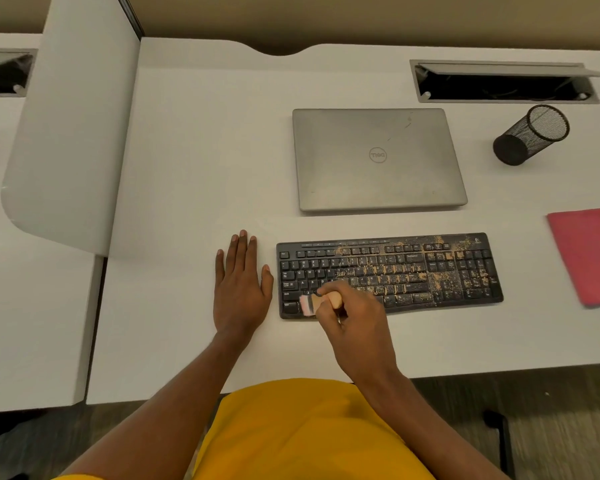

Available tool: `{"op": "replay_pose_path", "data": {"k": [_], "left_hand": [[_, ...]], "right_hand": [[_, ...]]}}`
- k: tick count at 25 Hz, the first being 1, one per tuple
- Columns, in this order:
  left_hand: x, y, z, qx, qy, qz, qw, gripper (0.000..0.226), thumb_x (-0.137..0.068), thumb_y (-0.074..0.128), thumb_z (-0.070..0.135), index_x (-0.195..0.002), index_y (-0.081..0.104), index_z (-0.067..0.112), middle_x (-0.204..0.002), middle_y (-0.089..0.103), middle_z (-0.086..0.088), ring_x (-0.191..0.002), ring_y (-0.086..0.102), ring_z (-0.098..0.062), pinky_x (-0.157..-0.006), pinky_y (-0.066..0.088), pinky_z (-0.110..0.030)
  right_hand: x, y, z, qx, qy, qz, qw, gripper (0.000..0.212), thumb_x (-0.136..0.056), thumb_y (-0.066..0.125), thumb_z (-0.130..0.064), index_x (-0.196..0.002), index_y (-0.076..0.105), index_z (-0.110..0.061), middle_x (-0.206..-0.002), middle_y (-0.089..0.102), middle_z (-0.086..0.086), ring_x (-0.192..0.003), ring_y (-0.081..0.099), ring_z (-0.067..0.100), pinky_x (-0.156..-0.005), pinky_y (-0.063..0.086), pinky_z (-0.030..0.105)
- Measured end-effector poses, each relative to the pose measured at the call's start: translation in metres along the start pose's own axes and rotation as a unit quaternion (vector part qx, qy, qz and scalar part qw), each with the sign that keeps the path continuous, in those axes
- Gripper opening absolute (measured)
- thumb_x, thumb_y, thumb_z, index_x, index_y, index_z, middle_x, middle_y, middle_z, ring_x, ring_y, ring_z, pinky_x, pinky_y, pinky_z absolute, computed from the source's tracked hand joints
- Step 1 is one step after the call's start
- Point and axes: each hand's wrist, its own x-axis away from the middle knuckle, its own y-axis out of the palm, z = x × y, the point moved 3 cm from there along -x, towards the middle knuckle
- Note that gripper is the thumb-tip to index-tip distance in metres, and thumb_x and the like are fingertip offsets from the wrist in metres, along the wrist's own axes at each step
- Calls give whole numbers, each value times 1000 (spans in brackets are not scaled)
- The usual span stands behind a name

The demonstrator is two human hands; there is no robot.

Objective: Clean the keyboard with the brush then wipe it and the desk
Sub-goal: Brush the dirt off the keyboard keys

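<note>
The right hand [355, 323] holds the brush [317, 303] tight, its bristles on the left end of the dirty keyboard [390, 273]. The left hand [241, 289] lies flat on the desk [194, 168], fingers straight, just beside the keyboard.

Closed grey laptop [378, 157], round Dell logo at lid centre, faint scuffs toward far right corner. Black mesh pen cup [530, 135] to its right, apart from it. Cable hatch [506, 81] behind both, flap raised, dark inside. White divider panel [70, 116] at left; second hatch [4, 72] beyond it.
</note>
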Motion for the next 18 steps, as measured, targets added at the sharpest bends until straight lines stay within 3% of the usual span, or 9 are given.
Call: {"op": "replay_pose_path", "data": {"k": [3, 9, 12, 15, 18], "left_hand": [[0, 1, -1, -2, -4, -3, 1000, 66, -110, 25, 45, -169, 15, 16, -177, 5, -3, -163, -6, -13, -133, 2, -43], [0, 0, -1, -4, -1, 0, 1000, 66, -110, 25, 44, -168, 15, 15, -177, 6, -4, -163, -3, -15, -133, 5, -45], [0, 0, 0, -3, 1, -2, 1000, 66, -110, 25, 44, -168, 16, 15, -177, 7, -4, -163, -2, -16, -133, 5, -46], [0, 0, -1, -3, -2, -2, 1000, 66, -110, 26, 44, -169, 15, 15, -177, 6, -4, -163, -4, -15, -133, 4, -45], [0, 1, -1, 0, -1, -2, 1000, 66, -110, 26, 44, -168, 16, 15, -177, 7, -4, -163, -3, -15, -133, 4, -45]], "right_hand": [[-1, 13, -5, 5, -28, 7, 1000, 27, -98, 47, -36, -111, 65, -22, -88, 66, -7, -83, 50, 10, -66, 52, 36], [4, 25, -8, 112, -114, -13, 987, 14, -98, 50, -19, -95, 62, -15, -75, 61, -2, -77, 40, 9, -74, 42, 29], [8, 26, -9, 128, -136, -11, 982, 12, -97, 52, -18, -96, 63, -14, -77, 62, -1, -75, 47, 9, -78, 44, 31], [5, 28, -8, 157, -151, 9, 976, 26, -100, 45, -21, -109, 67, -11, -87, 67, 0, -81, 58, 14, -90, 41, 31], [7, 29, -12, 177, -154, -5, 972, 29, -100, 41, -22, -105, 67, -12, -82, 66, -2, -77, 58, 13, -89, 47, 35]]}}
